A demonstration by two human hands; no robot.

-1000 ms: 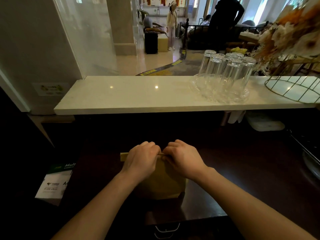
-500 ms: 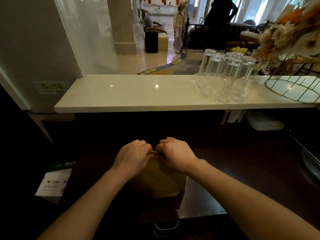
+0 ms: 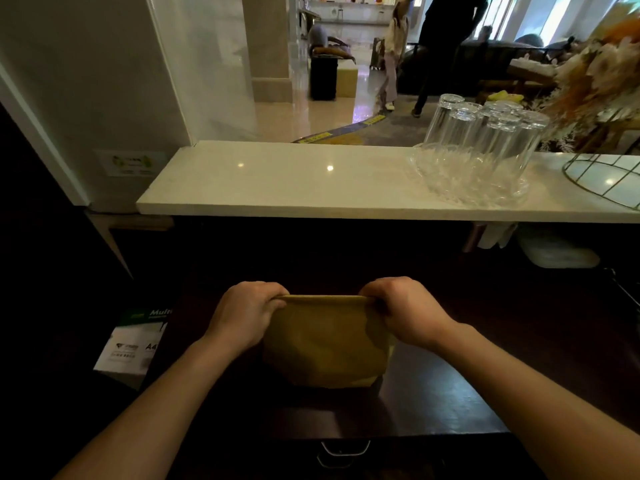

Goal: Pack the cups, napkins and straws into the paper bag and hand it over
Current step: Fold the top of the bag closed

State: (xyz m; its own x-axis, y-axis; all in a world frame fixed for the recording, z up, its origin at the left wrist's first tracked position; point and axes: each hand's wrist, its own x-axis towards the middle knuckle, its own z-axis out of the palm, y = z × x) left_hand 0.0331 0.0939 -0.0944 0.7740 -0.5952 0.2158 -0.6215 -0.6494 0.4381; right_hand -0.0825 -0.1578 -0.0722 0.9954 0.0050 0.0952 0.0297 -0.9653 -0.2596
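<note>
My left hand (image 3: 244,315) is curled tight, pinching the left end of the paper bag's (image 3: 327,344) folded top edge. My right hand (image 3: 403,311) is clenched the same way on the right end, so the fold runs straight between my two fists. The bag stands upright on the dark counter (image 3: 519,358) directly below my grip, its brown front bulging a little.

I cannot see inside the bag, so the cups, napkins and straws are hidden from me. My fingertips are tucked behind the fold. Left of my left hand, a ream of paper (image 3: 133,344) is partly cut off by the counter's edge. Beyond my grip, on the pale ledge (image 3: 277,181), upturned glasses (image 3: 485,143) sit to the right.

Half a second ago my fists were touching at the middle; now they have slid apart to the corners.
</note>
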